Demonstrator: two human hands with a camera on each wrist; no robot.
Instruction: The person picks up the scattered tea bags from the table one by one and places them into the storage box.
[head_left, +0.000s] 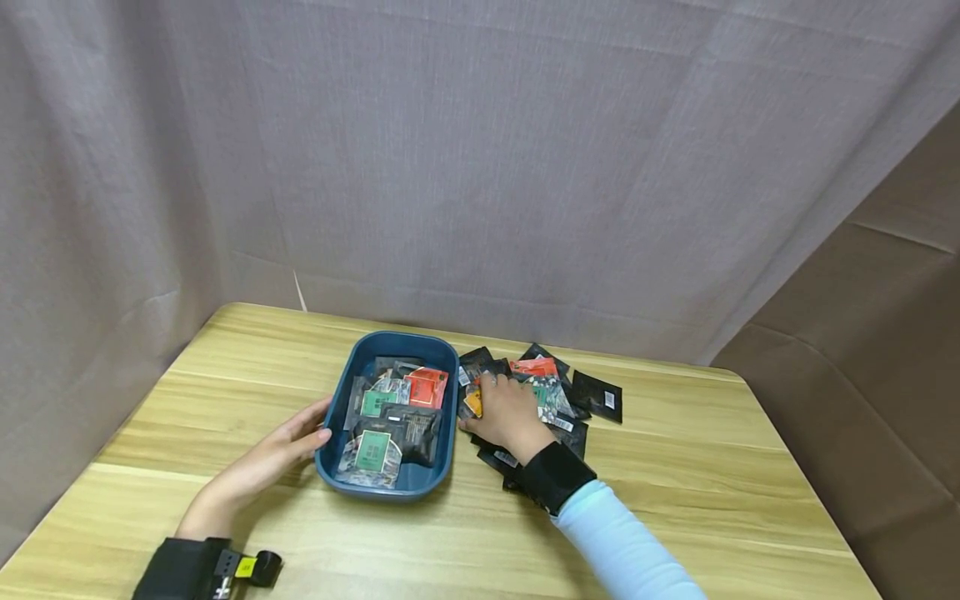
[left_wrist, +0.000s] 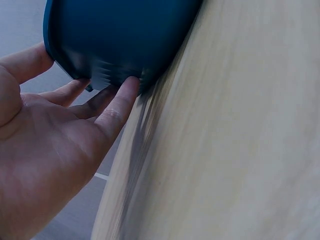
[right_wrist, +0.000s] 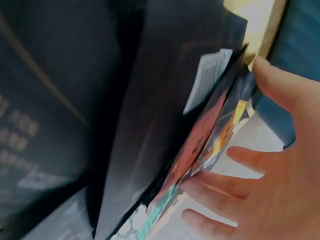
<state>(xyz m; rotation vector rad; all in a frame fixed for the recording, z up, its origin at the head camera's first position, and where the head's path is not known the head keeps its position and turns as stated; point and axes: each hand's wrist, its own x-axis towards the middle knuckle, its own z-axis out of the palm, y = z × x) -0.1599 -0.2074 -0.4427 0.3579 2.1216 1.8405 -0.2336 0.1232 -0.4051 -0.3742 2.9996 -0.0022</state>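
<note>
One left hand and one right hand are flanking one blue tub, which is holding two green-labelled sachets, one red-labelled sachet and others partly covered; the pile of sachets alongside is overlapping beyond counting.

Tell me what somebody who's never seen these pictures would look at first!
Probably the dark blue bin on the wooden table, with packets lying in it, some with bright green or red labels. Next comes the messy heap of mostly dark packets just right of the bin. Then the left hand at the bin's left side and the right hand on the heap.
</note>
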